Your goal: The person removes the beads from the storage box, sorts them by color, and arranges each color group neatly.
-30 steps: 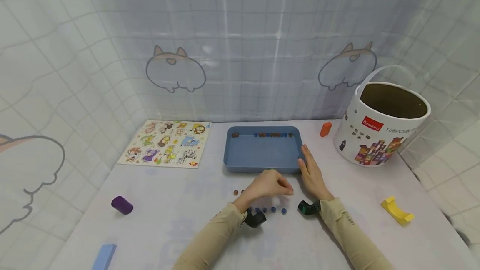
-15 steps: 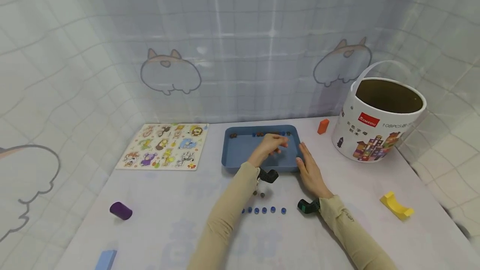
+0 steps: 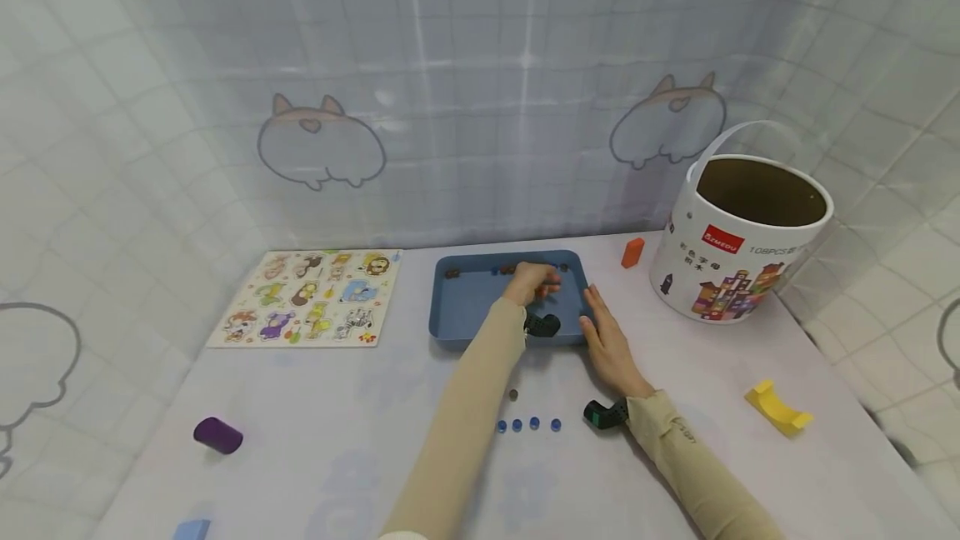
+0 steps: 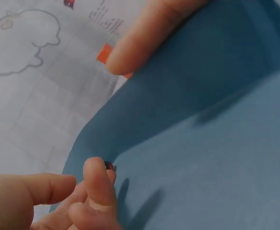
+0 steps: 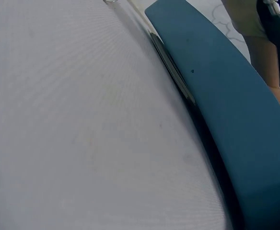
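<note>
My left hand (image 3: 531,280) reaches over the blue tray (image 3: 465,315), fingers loosely bent toward its far side. In the left wrist view its thumb (image 4: 53,188) stands apart from the bent fingers, and nothing shows in the gap. A small dark bead (image 4: 109,166) peeks out behind a fingertip, by the tray's corner. Small brown beads (image 3: 452,273) and blue ones line the far wall inside the tray, partly hidden by this hand. My right hand (image 3: 611,348) rests against the tray's right wall, fingers straight. On the table, blue beads (image 3: 517,425) form a row in front, behind them a brownish bead (image 3: 513,395).
An animal puzzle board (image 3: 307,298) lies left of the tray. At the right stand a white bucket (image 3: 735,273) and an orange block (image 3: 632,252). A yellow curved block (image 3: 778,408), a purple cylinder (image 3: 218,435) and a light blue block (image 3: 192,530) lie farther out.
My left hand has moved from above the table beads forward into the tray, then shifted slightly within it. The right hand stays at the tray's wall. The head view has turned a little.
</note>
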### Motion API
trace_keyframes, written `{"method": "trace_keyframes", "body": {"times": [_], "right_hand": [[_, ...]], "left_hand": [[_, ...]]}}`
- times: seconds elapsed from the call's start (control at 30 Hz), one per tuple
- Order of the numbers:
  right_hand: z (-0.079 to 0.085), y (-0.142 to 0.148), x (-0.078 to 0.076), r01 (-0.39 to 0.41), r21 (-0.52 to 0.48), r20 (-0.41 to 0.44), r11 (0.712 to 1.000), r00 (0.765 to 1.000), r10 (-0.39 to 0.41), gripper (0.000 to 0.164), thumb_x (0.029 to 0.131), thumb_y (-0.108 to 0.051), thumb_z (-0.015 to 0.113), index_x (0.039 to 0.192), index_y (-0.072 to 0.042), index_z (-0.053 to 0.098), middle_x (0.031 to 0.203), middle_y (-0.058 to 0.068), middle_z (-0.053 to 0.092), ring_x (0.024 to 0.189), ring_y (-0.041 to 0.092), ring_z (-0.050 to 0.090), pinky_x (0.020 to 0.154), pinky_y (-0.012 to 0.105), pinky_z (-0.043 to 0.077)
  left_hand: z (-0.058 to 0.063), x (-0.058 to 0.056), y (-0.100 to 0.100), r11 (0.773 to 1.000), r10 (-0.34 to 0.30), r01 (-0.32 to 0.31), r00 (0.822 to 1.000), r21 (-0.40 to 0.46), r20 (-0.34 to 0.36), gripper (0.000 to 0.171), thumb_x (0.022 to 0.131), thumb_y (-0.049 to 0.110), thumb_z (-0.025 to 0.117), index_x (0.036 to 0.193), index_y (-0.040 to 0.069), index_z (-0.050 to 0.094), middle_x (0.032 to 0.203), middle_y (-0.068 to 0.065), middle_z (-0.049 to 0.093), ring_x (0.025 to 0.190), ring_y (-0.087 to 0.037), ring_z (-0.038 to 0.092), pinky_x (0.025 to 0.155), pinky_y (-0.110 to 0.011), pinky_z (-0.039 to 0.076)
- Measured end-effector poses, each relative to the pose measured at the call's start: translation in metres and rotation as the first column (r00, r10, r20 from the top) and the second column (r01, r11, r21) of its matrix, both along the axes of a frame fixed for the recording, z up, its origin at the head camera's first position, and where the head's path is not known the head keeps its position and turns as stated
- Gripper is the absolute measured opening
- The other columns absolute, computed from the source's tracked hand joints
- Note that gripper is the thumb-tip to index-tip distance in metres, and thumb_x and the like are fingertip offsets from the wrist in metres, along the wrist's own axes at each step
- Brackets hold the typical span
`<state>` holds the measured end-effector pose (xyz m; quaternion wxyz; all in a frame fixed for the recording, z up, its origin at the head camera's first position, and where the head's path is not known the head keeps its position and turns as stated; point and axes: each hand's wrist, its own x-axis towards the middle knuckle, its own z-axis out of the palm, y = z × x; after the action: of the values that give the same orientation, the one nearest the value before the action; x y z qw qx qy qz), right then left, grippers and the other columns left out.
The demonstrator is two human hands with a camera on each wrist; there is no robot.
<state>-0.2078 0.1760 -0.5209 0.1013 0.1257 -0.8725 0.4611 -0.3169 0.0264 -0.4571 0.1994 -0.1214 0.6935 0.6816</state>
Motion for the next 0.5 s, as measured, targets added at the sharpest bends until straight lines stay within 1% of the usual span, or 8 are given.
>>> {"method": "trace_keyframes", "body": {"times": [0.1,0.17,0.23,0.33,0.4,0.5], "right_hand": [[0.001,0.001,-0.002,0.005,0.003,0.007,1.000,1.000,-0.005,0.053,0.106,-0.022,0.036,0.153,-0.002,0.022,0.162,0.018,0.014,0.149,0.038,0.015,0.119,0.057,0.014],[0.000,0.000,-0.002,0.005,0.003,0.013,1.000,1.000,-0.005,0.053,0.106,-0.022,0.037,0.153,-0.001,0.023,0.162,0.018,0.014,0.149,0.038,0.014,0.119,0.058,0.014],[-0.001,0.000,-0.002,0.005,0.005,0.013,1.000,1.000,-0.005,0.053,0.106,-0.023,0.036,0.153,-0.001,0.023,0.162,0.018,0.014,0.149,0.038,0.015,0.119,0.059,0.015],[-0.002,-0.002,-0.001,0.005,-0.002,0.001,1.000,1.000,-0.005,0.053,0.106,-0.023,0.036,0.152,-0.001,0.025,0.162,0.019,0.016,0.149,0.039,0.016,0.118,0.059,0.016],[-0.002,-0.002,-0.001,0.006,-0.006,-0.010,1.000,1.000,-0.006,0.053,0.106,-0.023,0.036,0.152,0.000,0.025,0.161,0.020,0.017,0.148,0.040,0.018,0.118,0.059,0.017],[-0.003,-0.001,-0.001,0.007,-0.011,-0.021,1.000,1.000,-0.007,0.053,0.106,-0.023,0.037,0.152,0.000,0.025,0.161,0.021,0.019,0.148,0.040,0.019,0.117,0.060,0.018]], "left_hand": [[0.004,-0.005,0.005,0.999,-0.010,0.009,0.999,0.034,0.039,0.039,0.097,0.009,0.053,0.133,-0.005,0.053,0.117,-0.019,0.068,0.053,-0.004,0.059,0.041,-0.011,0.038],[0.005,-0.007,0.008,0.999,-0.009,0.008,0.999,0.031,0.039,0.040,0.098,0.009,0.052,0.136,-0.005,0.050,0.123,-0.020,0.066,0.053,-0.004,0.059,0.041,-0.011,0.039],[0.004,-0.009,0.011,1.000,-0.002,0.002,1.000,0.011,0.029,0.041,0.099,0.009,0.050,0.138,-0.005,0.048,0.123,-0.020,0.065,0.052,-0.004,0.059,0.042,-0.011,0.040],[-0.001,-0.016,0.016,0.999,-0.004,0.004,1.000,-0.035,0.018,0.041,0.098,0.008,0.049,0.137,-0.005,0.049,0.114,-0.018,0.068,0.050,-0.004,0.058,0.041,-0.012,0.040],[-0.006,-0.023,0.020,0.998,-0.003,0.004,1.000,-0.066,0.026,0.036,0.096,0.006,0.052,0.130,-0.006,0.056,0.102,-0.016,0.071,0.047,-0.004,0.057,0.039,-0.013,0.040],[-0.012,-0.032,0.028,0.990,-0.019,0.025,0.999,-0.137,0.045,0.027,0.092,0.003,0.059,0.117,-0.006,0.066,0.079,-0.011,0.070,0.042,-0.005,0.054,0.037,-0.014,0.039]]}}
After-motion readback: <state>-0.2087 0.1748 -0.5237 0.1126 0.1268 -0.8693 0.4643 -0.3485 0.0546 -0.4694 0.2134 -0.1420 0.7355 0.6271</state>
